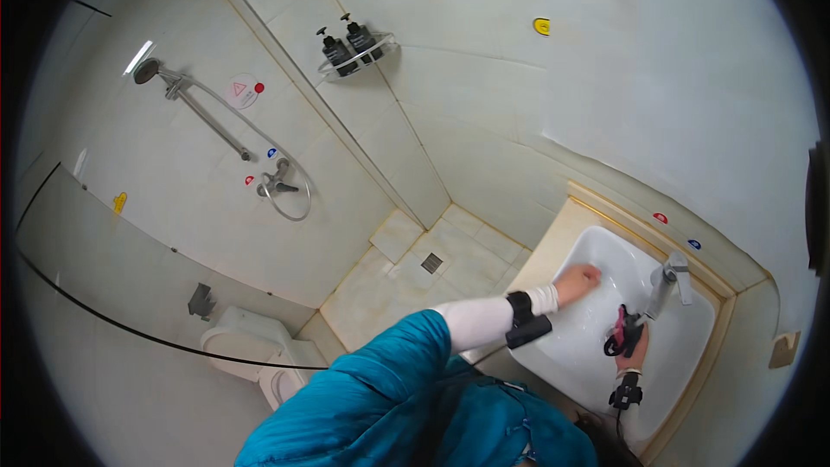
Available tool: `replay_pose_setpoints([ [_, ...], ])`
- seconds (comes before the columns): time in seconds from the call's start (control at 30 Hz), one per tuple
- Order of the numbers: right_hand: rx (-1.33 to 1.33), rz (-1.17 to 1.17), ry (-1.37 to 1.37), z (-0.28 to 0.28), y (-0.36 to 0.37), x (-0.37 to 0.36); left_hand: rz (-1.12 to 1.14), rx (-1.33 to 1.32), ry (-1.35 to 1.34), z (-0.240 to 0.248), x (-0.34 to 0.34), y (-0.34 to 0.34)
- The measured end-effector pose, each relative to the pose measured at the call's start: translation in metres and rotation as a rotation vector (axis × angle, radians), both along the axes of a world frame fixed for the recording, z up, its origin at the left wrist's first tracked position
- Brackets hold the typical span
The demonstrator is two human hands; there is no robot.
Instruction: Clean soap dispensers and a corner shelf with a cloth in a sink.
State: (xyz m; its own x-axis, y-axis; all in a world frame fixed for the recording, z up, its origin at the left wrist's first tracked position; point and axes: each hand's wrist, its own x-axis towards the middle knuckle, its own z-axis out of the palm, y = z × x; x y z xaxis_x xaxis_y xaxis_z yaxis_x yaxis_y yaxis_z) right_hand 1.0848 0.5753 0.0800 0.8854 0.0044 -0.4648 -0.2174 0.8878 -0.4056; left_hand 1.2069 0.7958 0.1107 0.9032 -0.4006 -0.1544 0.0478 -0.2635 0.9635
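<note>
My left hand [577,281] reaches over the white sink basin [596,355], with its fingers curled and pressed against the inner wall near the far rim. Whether anything is under it I cannot tell. A white sleeve and a black wrist strap cover that forearm. My right hand [629,353] is inside the basin, just below the chrome faucet [667,281]. It grips a small black and pink object [621,333] whose kind I cannot make out. A black strap sits on that wrist too.
The beige counter [553,246] frames the sink. A white toilet [251,350] stands at the lower left behind a glass partition. The shower head and hose [207,117] hang on the wall. A corner rack [359,56] holds two dark bottles. A floor drain [431,263] sits in the tiles.
</note>
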Motion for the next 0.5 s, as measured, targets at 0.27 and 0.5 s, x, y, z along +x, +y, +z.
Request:
replay_pose_setpoints([
  [0.27,-0.264,-0.112,0.146,-0.040,-0.004,-0.010,0.636,-0.033,-0.326,0.111,0.187,0.280],
  [0.5,-0.532,-0.271,0.145,-0.062,0.031,-0.021,0.941,0.291,-1.063,0.258,0.333,0.487],
])
